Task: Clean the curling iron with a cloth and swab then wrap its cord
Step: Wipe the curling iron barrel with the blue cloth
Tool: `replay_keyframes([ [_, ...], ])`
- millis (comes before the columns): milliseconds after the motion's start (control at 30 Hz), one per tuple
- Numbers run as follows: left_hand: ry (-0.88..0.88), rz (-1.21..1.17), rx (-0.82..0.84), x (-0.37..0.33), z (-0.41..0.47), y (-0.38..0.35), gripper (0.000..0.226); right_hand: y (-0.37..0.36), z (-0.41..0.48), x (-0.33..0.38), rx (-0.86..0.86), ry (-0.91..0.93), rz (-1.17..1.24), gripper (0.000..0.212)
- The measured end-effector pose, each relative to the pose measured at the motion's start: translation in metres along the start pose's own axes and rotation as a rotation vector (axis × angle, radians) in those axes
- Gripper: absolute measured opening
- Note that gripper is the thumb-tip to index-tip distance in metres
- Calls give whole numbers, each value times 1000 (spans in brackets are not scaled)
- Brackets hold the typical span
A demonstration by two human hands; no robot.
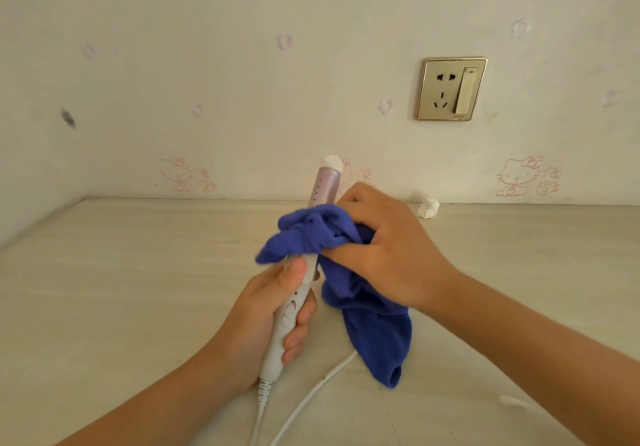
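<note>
My left hand (273, 310) grips the white handle of the curling iron (323, 187), which points up and away, its pale purple barrel ending in a white tip. A blue cloth (374, 324) is bunched around the lower barrel, and my right hand (384, 244) holds it there, fingers curled over the folds. The rest of the cloth hangs down to the table. The white cord (308, 397) runs from the handle's base along the table toward the near edge. A white swab (516, 402) lies at the lower right beside my right forearm.
The pale wooden table (121, 289) meets a wallpapered wall at the back. A crumpled white tissue (428, 207) sits by the wall on the right. A gold-framed wall socket with a switch (452, 89) is above it.
</note>
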State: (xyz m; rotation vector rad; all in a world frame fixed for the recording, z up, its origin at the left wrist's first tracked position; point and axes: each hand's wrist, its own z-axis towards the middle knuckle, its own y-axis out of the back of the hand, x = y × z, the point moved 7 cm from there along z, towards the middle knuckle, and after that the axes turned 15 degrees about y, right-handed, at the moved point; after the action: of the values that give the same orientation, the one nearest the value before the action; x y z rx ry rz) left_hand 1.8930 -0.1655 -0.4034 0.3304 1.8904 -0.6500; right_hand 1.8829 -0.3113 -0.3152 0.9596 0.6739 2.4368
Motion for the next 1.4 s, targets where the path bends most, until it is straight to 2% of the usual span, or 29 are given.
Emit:
replay_keyframes([
  [100,-26,48,-25,-1,0,0,81,36,8,-7,-247,-34,-8,14],
  [167,-25,97,-30,1,0,0,69,51,10,-9,-322,-41,-7,18],
  [200,-22,119,-34,1,1,0,59,50,10,-7,-303,-31,-3,15],
  [267,-25,131,-56,1,2,0,43,28,7,0,-144,2,10,11],
  [333,-30,98,-98,1,3,3,36,0,1,4,63,8,27,10],
  [367,-28,93,-118,1,4,3,35,-5,1,2,102,-8,21,10],
  [400,-28,104,-135,0,3,3,33,-2,3,-2,70,-29,16,11],
  [533,-99,263,-187,-6,-1,-3,33,44,12,-13,-277,-95,-11,15],
  [600,-159,345,-241,-11,-4,-4,30,45,11,-11,-270,-81,-29,14],
  [700,-265,484,-376,-22,-9,4,22,12,5,2,-79,-30,-22,16],
  [767,-304,600,-461,-29,-12,9,28,-3,2,6,4,-10,-52,19],
  [833,-330,692,-537,-36,-14,10,33,5,5,5,-72,2,-67,15],
  [933,-381,781,-602,-45,-17,7,41,39,12,-1,-309,-23,-59,11],
  [1033,-366,816,-597,-43,-17,5,45,57,12,-7,-407,-73,-94,16],
  [1133,-361,806,-589,-43,-19,6,42,30,4,6,-281,-9,-60,21],
  [1233,-335,742,-562,-47,-20,9,43,2,-1,19,-143,70,-81,7],
  [1300,-315,701,-528,-48,-20,9,46,15,4,13,-214,52,-80,4],
  [1400,-313,630,-414,-45,-18,1,31,51,10,6,-431,20,-36,23],
])
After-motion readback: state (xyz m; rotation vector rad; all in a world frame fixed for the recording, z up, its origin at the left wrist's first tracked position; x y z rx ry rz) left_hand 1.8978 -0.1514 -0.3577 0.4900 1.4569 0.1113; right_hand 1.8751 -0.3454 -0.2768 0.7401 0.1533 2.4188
